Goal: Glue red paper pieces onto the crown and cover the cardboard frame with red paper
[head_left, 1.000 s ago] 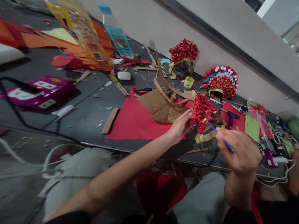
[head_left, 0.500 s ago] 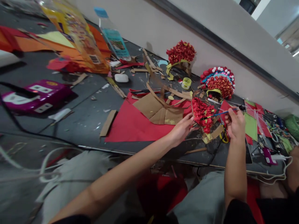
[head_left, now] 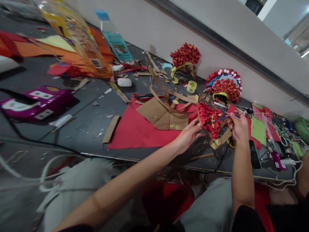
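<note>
My left hand (head_left: 189, 137) grips the left edge of a cardboard piece covered with crumpled red paper (head_left: 209, 117), held just above the table. Between the fingers of my right hand (head_left: 238, 127) is a thin blue paintbrush (head_left: 220, 118), its dark tip touching the red paper. A cardboard strip with yellow paint (head_left: 221, 139) hangs at the lower end of the red piece. Partly hidden behind my right hand are yellow-handled scissors (head_left: 231, 142). A small open jar of yellow paint (head_left: 191, 86) stands behind the red piece.
Red paper (head_left: 135, 132) with cut cardboard (head_left: 164, 116) lies to the left. Two decorated red headpieces, one plain (head_left: 185, 54) and one with white beads (head_left: 227, 85), stand by the wall. Bottles (head_left: 119, 48), a purple power strip (head_left: 38, 101) and a phone (head_left: 254, 154) are around. Another person sits at far right.
My right hand has shifted slightly left and down with the paintbrush, and its tip has slid left across the red paper. More of the phone now shows. My left hand keeps its hold.
</note>
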Available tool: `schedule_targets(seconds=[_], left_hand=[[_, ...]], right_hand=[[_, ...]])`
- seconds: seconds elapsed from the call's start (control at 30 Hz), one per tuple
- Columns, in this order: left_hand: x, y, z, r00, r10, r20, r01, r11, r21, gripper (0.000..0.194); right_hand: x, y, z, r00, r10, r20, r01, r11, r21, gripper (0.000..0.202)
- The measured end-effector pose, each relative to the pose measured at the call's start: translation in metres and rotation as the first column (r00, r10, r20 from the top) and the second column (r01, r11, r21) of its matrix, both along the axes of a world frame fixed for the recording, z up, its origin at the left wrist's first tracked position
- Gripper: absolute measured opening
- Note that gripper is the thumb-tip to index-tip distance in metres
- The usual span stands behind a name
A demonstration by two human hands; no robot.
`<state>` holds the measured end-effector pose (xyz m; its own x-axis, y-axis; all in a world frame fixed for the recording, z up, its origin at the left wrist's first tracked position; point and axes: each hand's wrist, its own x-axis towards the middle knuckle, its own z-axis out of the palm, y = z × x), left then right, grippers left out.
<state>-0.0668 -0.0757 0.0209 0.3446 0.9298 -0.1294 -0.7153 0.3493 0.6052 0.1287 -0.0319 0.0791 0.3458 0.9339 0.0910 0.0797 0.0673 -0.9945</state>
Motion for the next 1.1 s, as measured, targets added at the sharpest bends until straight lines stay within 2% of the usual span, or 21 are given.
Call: schedule_targets(seconds=[0.2, 0.37, 0.63, 0.73, 0.9, 1.1], left_hand=[[0.001, 0.000, -0.001, 1.000, 0.004, -0.006, -0.004, 1.000, -0.006, 0.024], [0.001, 0.000, -0.001, 1.000, 0.001, -0.010, 0.000, 1.000, 0.003, 0.028], [0.001, 0.000, -0.003, 1.000, -0.010, 0.013, 0.010, 1.000, 0.000, 0.029], [0.001, 0.000, -0.003, 1.000, -0.019, 0.025, 0.019, 1.000, 0.011, 0.029], [0.001, -0.001, -0.003, 0.999, -0.025, 0.029, 0.024, 0.999, 0.022, 0.032], [0.001, -0.002, -0.002, 0.999, -0.015, 0.039, 0.015, 1.000, 0.007, 0.027]], right_hand=[[0.007, 0.002, -0.001, 0.999, -0.032, 0.023, 0.031, 0.999, 0.027, 0.056], [0.010, 0.001, 0.000, 0.997, -0.066, 0.050, 0.061, 0.993, 0.105, 0.054], [0.004, -0.014, 0.019, 0.980, -0.176, 0.090, 0.142, 0.945, 0.295, 0.045], [-0.004, -0.019, 0.023, 0.984, -0.148, 0.094, 0.112, 0.943, 0.313, 0.043], [-0.013, -0.024, 0.020, 0.986, -0.058, 0.155, 0.015, 0.964, 0.266, 0.043], [-0.013, -0.029, 0.025, 0.978, -0.100, 0.184, 0.035, 0.945, 0.325, 0.040]])
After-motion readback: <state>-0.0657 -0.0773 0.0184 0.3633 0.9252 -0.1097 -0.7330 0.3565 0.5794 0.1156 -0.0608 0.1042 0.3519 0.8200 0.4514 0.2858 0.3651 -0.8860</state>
